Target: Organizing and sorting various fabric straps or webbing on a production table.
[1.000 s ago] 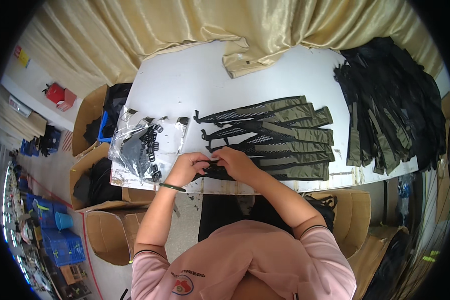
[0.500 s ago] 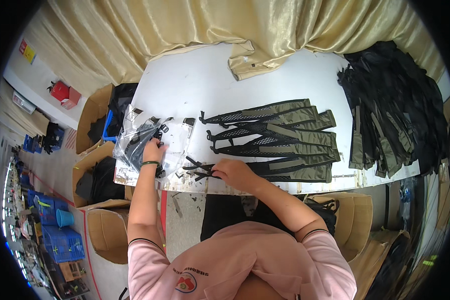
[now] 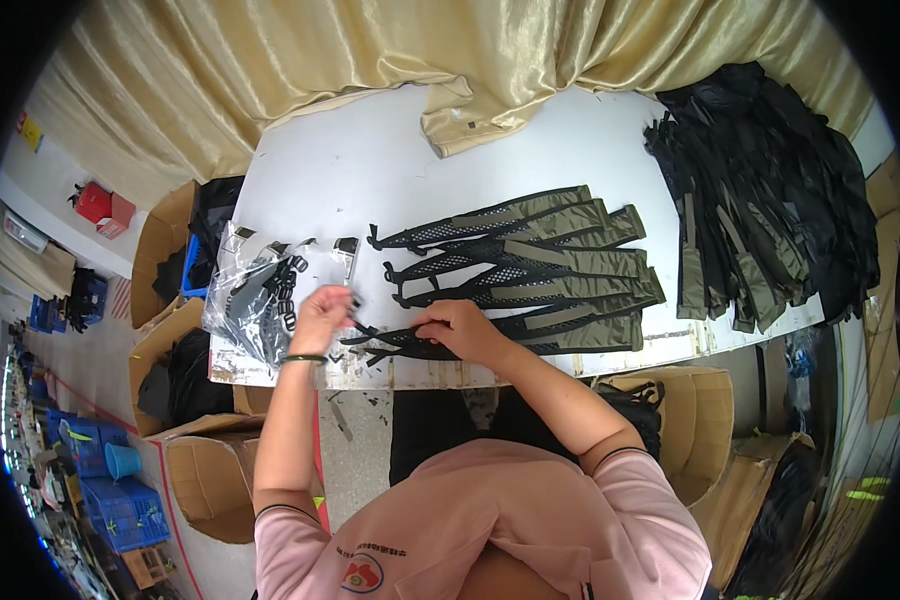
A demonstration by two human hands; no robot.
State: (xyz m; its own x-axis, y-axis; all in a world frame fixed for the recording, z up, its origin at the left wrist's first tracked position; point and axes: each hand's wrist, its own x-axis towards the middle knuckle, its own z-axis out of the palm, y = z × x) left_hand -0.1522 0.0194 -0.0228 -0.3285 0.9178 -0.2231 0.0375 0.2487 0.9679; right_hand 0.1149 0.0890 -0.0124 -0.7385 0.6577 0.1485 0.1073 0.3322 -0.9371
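Observation:
My left hand [image 3: 326,314] is closed in a pinch above the table, beside the ends of the nearest strap. At its fingertips is a small black buckle [image 3: 356,299], slightly blurred. My right hand [image 3: 458,330] grips the nearest black mesh and olive-green shoulder strap [image 3: 580,332] close to its narrow webbing end. Farther back, several matching straps [image 3: 530,215] lie overlapped in a row, with their black webbing tips toward the left. Left of my left hand lies a clear plastic bag [image 3: 238,265] with black buckles and dark parts inside.
The white table [image 3: 340,160] meets a gold curtain [image 3: 360,50] at the back. A large heap of black and olive straps [image 3: 770,190] covers its right end. Cardboard boxes [image 3: 210,480] stand along the left, and another box [image 3: 700,430] stands below the right edge.
My left hand has come out of the plastic bag and moved right toward the strap's end, with a small black buckle at its fingertips. My right hand stays on the strap.

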